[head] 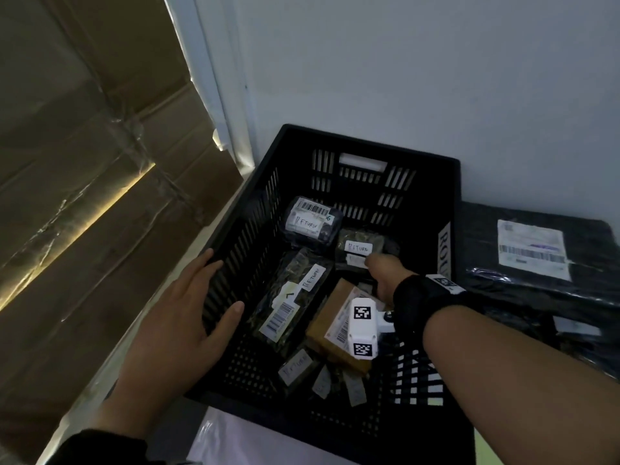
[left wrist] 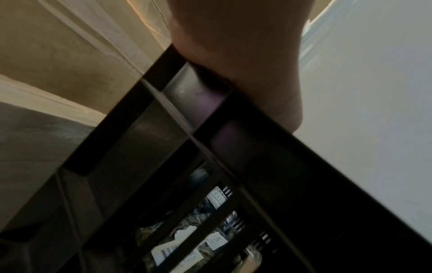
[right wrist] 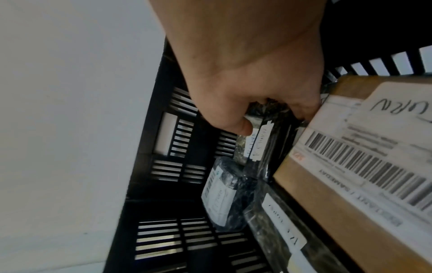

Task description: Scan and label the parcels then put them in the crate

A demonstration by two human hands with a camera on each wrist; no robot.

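A black slatted crate (head: 369,142) holds several parcels with handwritten RETURN labels. My right hand (head: 382,273) reaches into its back right part and pinches a dark wrapped parcel (head: 359,246) that rests among the others. The right wrist view shows the thumb and curled fingers of that hand (right wrist: 268,109) on the labelled parcel (right wrist: 264,144). Beside it lie a brown cardboard box (head: 335,323) and a black-wrapped parcel with a barcode (head: 312,219). My left hand (head: 198,297) rests on the crate's left rim (left wrist: 257,147), fingers straight outside and thumb inside.
A stack of large black-wrapped parcels (head: 536,250) with a shipping label lies right of the crate. Taped cardboard boxes (head: 84,162) stand at the left. A white wall (head: 402,78) is behind. A white bag (head: 235,441) lies in front of the crate.
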